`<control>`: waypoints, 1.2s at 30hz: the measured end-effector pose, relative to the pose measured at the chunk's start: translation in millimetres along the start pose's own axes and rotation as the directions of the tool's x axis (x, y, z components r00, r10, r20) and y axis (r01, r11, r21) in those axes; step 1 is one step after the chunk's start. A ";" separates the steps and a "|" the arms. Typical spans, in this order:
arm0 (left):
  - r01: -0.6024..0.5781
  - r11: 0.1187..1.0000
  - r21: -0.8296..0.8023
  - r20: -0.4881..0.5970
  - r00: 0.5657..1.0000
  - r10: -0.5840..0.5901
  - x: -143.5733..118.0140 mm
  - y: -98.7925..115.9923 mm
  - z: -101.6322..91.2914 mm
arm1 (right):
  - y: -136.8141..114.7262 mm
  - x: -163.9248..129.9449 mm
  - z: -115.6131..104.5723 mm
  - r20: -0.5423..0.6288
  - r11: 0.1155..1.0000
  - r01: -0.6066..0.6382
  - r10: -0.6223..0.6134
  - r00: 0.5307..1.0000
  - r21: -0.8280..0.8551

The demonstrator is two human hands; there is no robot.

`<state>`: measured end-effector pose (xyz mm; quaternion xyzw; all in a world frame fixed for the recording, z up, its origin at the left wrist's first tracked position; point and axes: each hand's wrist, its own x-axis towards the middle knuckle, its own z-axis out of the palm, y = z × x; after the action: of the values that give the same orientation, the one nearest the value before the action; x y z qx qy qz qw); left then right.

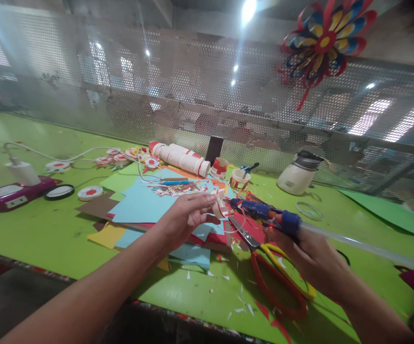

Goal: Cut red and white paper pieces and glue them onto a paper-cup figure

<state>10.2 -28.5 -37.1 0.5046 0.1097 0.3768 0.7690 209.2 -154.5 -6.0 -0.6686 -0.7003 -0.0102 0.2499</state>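
Left fingers [200, 199] pinch a ring [220, 206]; right fingers [281, 239] wrap the glue gun [259, 210]. The ring looks light, crushable: hold its rim.

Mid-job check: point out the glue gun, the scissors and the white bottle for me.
Glue gun [256, 210]: head view, on its blue barrel.
Scissors [253, 242]: head view, on the metal near the pivot.
White bottle [295, 178]: head view, on its body below the dark lid.
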 end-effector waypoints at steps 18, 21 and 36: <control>0.002 1.000 -0.008 0.004 1.000 -0.002 0.4 1.2 0.1 | 1.4 -1.1 -2.0 -0.025 0.999 -0.030 0.029 0.999 -0.017; 0.002 1.000 -0.012 0.000 1.000 -0.002 0.4 1.7 0.3 | 3.8 -1.1 -1.6 -0.027 1.000 -0.029 0.029 0.999 -0.003; 0.000 0.997 -0.075 -0.106 0.994 -0.008 2.3 8.2 -3.2 | 88.0 26.2 -23.7 -0.226 0.867 -0.479 0.499 0.837 0.139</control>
<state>6.2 -23.1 -31.1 0.4544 0.1371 0.4054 0.7812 300.5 -129.0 -3.8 -0.8080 -0.4683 -0.0049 0.3575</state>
